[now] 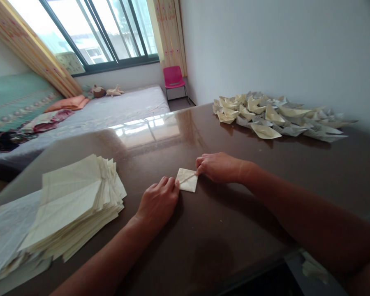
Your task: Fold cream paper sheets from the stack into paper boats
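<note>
A small folded paper square (187, 181) in cream lies on the brown tabletop, with a seam running corner to corner. My left hand (160, 196) pinches its left corner, fingers curled and thumb at the edge. At the opposite corner, on the right, my right hand (217, 166) pinches the paper with bent fingers. The paper's two held tips are partly hidden under the fingertips. To the left of my left hand rests a thick stack of cream paper sheets (70, 197), loosely fanned at its right side.
Many folded paper boats (274, 117), cream and grey, are heaped at the table's far right by the wall. Greyish sheets (9, 234) lie beside the stack. Beyond the glossy table (160, 152) are a bed (135, 100), a pink chair (173, 78) and a window.
</note>
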`<act>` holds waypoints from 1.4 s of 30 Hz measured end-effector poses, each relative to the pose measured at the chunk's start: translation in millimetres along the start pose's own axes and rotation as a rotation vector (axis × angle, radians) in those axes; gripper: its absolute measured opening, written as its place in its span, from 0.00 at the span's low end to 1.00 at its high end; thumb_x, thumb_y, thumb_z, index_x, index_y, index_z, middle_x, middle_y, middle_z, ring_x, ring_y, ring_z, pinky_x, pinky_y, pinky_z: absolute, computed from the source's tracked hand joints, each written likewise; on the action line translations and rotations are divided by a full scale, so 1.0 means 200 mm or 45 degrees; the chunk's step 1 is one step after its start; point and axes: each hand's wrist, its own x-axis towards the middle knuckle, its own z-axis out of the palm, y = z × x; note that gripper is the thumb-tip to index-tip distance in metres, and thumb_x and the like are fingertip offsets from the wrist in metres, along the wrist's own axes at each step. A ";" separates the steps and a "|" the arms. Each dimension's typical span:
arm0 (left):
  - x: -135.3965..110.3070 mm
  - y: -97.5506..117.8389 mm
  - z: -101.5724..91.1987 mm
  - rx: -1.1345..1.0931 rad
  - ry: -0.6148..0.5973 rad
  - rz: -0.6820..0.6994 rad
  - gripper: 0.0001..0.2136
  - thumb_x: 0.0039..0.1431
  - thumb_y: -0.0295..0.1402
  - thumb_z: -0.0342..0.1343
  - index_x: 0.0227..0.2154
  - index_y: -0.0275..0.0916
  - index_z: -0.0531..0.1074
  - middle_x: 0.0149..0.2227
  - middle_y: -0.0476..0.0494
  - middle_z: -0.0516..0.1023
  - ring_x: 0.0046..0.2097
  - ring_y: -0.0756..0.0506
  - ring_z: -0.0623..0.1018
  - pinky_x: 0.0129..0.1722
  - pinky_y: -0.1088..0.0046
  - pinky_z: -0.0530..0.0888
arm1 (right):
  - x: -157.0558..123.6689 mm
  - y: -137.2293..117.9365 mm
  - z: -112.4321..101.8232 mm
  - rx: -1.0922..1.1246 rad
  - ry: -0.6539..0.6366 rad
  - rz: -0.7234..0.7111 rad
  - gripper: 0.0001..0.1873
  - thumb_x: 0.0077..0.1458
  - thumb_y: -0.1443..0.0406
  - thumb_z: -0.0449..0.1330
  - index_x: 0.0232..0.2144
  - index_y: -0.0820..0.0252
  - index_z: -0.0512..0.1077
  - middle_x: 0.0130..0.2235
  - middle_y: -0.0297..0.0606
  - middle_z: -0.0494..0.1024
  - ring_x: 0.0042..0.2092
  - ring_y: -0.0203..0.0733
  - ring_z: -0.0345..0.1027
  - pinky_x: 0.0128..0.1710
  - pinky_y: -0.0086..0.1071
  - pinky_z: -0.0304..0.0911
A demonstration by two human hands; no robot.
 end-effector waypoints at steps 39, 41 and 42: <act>0.00 -0.06 0.12 -0.424 0.741 -0.096 0.15 0.62 0.30 0.51 0.52 0.43 0.67 0.44 0.43 0.73 0.43 0.47 0.75 0.41 0.73 0.73 | 0.12 -0.10 0.14 0.781 0.704 0.111 0.03 0.51 0.68 0.59 0.30 0.60 0.67 0.29 0.30 0.70 0.30 0.32 0.63 0.31 0.26 0.57; 0.01 -0.07 0.13 -0.486 0.792 -0.131 0.18 0.63 0.31 0.52 0.55 0.42 0.63 0.48 0.40 0.71 0.46 0.46 0.74 0.44 0.72 0.73 | 0.10 -0.12 0.13 0.639 0.753 -0.014 0.03 0.52 0.69 0.59 0.32 0.59 0.70 0.32 0.32 0.71 0.33 0.33 0.64 0.34 0.27 0.58; 0.01 -0.08 0.13 -0.505 0.788 -0.128 0.19 0.63 0.31 0.52 0.56 0.42 0.62 0.50 0.40 0.70 0.47 0.46 0.74 0.45 0.71 0.73 | 0.09 -0.13 0.13 0.548 0.752 -0.078 0.03 0.53 0.69 0.58 0.33 0.58 0.71 0.34 0.33 0.71 0.35 0.35 0.65 0.37 0.28 0.58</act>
